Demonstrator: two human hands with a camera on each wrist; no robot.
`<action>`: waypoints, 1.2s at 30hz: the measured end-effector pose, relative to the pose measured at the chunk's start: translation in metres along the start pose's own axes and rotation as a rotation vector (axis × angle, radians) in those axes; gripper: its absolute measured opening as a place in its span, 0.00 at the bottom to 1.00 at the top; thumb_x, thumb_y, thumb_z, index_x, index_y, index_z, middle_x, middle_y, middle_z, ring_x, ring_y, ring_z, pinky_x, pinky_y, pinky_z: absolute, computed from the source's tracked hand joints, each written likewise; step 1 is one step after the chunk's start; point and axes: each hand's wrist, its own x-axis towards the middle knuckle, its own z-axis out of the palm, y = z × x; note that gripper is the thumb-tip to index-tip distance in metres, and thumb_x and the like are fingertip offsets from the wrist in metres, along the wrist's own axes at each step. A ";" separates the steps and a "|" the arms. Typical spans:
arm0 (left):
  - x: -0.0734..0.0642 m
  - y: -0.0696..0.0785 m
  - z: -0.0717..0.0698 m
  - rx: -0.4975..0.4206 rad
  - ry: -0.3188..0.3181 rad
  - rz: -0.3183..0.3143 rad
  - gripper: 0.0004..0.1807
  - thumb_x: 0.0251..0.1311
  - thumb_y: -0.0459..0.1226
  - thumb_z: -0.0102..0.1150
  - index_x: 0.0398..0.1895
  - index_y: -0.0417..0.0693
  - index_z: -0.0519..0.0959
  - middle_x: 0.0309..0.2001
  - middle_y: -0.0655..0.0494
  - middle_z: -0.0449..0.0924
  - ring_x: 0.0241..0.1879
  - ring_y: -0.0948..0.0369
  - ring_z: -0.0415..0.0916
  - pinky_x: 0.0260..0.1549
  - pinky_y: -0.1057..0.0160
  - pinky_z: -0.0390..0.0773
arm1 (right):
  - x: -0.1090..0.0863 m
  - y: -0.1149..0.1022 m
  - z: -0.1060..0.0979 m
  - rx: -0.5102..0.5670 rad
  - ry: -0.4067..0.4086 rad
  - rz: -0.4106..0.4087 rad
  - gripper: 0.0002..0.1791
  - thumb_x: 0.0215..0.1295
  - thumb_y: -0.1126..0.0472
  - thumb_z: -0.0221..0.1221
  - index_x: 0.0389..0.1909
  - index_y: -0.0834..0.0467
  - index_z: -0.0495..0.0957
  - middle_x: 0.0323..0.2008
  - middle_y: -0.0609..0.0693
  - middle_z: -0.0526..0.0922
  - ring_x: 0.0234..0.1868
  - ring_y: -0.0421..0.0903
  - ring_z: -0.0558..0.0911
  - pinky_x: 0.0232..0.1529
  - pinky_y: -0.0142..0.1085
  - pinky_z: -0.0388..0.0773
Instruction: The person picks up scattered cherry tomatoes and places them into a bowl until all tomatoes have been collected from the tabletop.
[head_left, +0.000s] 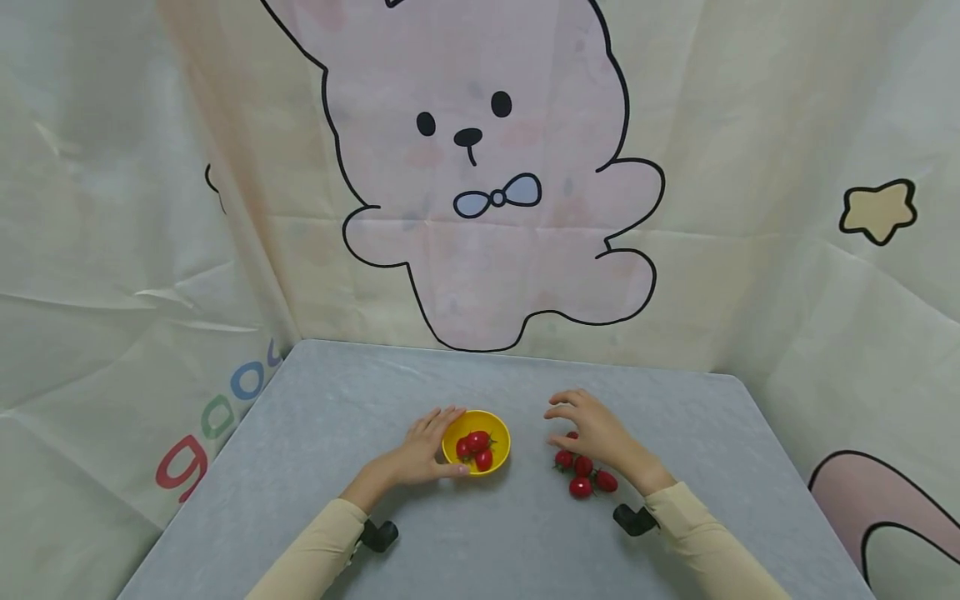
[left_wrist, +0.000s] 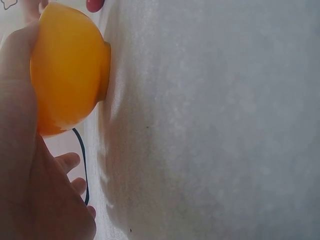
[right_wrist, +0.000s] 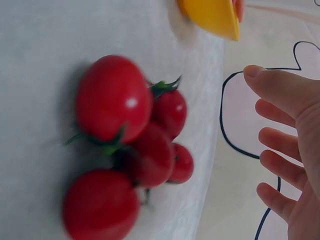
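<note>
A yellow bowl (head_left: 505, 442) stands upright on the table with several small red tomatoes (head_left: 477, 441) inside. My left hand (head_left: 420, 454) holds the bowl by its left side, thumb at the near rim and fingers at the far rim. In the left wrist view the thumb lies along the bowl's (left_wrist: 70, 70) edge. On the right lies a cluster of cherry tomatoes (head_left: 581, 487), several with green stems. Above its far end hovers my right hand (head_left: 596, 425), fingers spread and slightly bent, holding nothing. The right wrist view shows the hand (right_wrist: 300, 135) apart from the tomatoes (right_wrist: 114, 97).
A pale grey-blue cloth covers the table (head_left: 480, 550). Behind and beside it hang cream curtains (head_left: 750, 275) with cartoon drawings. A dark wrist device (head_left: 378, 536) is worn at the left cuff, and another (head_left: 634, 520) at the right.
</note>
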 end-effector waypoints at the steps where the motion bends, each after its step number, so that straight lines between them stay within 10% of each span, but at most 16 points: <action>1: 0.000 0.000 0.000 -0.001 0.000 0.000 0.56 0.52 0.69 0.60 0.79 0.63 0.46 0.80 0.49 0.46 0.79 0.40 0.40 0.74 0.32 0.43 | -0.003 0.001 0.000 0.001 -0.008 0.008 0.20 0.54 0.51 0.72 0.47 0.52 0.85 0.56 0.54 0.81 0.58 0.52 0.75 0.61 0.53 0.76; 36: 0.002 -0.002 0.002 0.005 -0.006 -0.022 0.56 0.52 0.69 0.60 0.79 0.66 0.45 0.80 0.49 0.46 0.79 0.41 0.40 0.74 0.32 0.42 | -0.037 0.018 0.023 -0.005 -0.011 0.021 0.23 0.47 0.45 0.75 0.43 0.50 0.86 0.55 0.53 0.81 0.57 0.53 0.76 0.56 0.56 0.76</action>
